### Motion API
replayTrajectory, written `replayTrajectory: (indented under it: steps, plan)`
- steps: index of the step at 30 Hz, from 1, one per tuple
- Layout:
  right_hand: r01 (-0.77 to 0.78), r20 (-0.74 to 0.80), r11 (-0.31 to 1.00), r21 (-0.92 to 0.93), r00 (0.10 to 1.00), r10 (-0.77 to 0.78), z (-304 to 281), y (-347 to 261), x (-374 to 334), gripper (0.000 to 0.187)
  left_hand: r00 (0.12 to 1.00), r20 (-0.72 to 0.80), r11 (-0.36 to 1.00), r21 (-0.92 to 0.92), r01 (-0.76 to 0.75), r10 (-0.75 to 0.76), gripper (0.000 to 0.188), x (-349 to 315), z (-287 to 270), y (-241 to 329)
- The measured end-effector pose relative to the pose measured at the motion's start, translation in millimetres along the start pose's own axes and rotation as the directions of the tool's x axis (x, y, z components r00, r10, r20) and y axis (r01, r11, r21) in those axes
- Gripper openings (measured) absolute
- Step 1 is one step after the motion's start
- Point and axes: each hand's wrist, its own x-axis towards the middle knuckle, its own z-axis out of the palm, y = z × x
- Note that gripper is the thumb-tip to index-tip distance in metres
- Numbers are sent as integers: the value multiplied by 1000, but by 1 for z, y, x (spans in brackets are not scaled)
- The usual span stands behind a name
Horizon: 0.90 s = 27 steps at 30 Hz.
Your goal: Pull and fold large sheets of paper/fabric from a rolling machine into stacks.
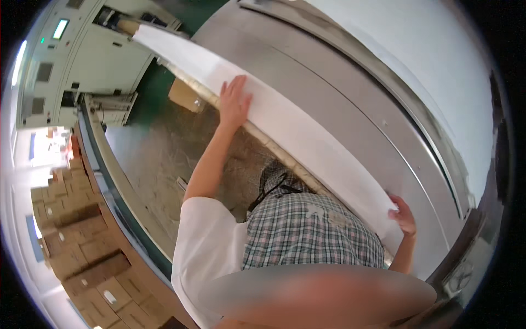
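A long white roll of sheet material (296, 123) runs slantwise from the upper left to the lower right, along the front of a grey metal machine bed. My left hand (234, 107) lies on its upper left part, palm down with the fingers spread. Near the roll's lower right end, my right hand (404, 216) touches the white surface with its fingers slightly bent and apart. Under the roll, on my side, a tan bar (279, 152) follows its length. Against this bar is the front of my checked apron (312, 227).
The grey metal bed (323, 82) stretches beyond the roll, with a raised dark-edged rail and a broad white surface behind it. Pale machine cabinets (104, 55) stand upper left. A cardboard piece (186, 96) lies on the floor. Stacked cartons (82, 241) are at the left behind a long rail.
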Motion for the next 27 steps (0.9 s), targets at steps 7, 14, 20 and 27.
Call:
replayTrajectory:
  steps: [7, 14, 20, 27]
  plan:
    - [106, 233, 989, -102, 969, -80, 85, -67, 100, 50, 987, -161, 985, -162, -55, 29, 28, -8, -8, -7]
    - [178, 277, 972, -155, 952, -130, 151, -115, 175, 47, 993, -121, 990, -141, -23, 6, 24, -4, -3, -8]
    - [204, 104, 977, -58, 975, -198, 238, -155, 230, 44, 999, -42, 965, -259, -26, 15, 25, -5, -12, -10]
    - [260, -309, 965, 34, 921, -238, 210, -181, 339, 25, 982, 160, 869, -495, -7, 99, 24, -8, -28, -30]
